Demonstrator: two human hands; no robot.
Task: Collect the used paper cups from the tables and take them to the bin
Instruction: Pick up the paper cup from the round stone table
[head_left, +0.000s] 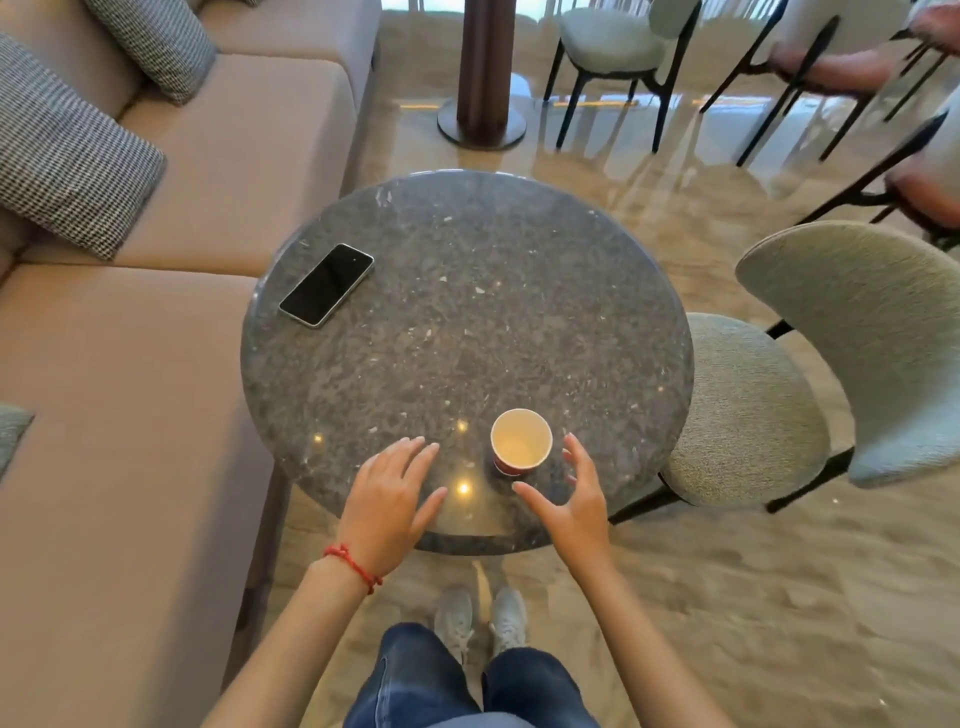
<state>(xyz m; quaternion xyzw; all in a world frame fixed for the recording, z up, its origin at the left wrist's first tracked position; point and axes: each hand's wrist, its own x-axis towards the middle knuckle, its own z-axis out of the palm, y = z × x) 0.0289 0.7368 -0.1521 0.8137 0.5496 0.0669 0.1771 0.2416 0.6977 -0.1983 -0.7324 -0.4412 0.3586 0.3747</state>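
A paper cup (521, 441) stands upright on the round table (467, 312); the right hand (569, 493) spreads beside it, the left hand (387, 493) lies flat, both empty.

Bright daylight, perhaps blurred edges

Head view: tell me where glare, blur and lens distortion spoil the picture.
Head view: small bright glints of overhead lights sit on the polished round table near the paper cup; the glossy floor shows streaked reflections; the chairs at top right are smeared by blur; the wide-angle lens bows the sofa at the left edge; the cup, phone and both hands stay fairly sharp.
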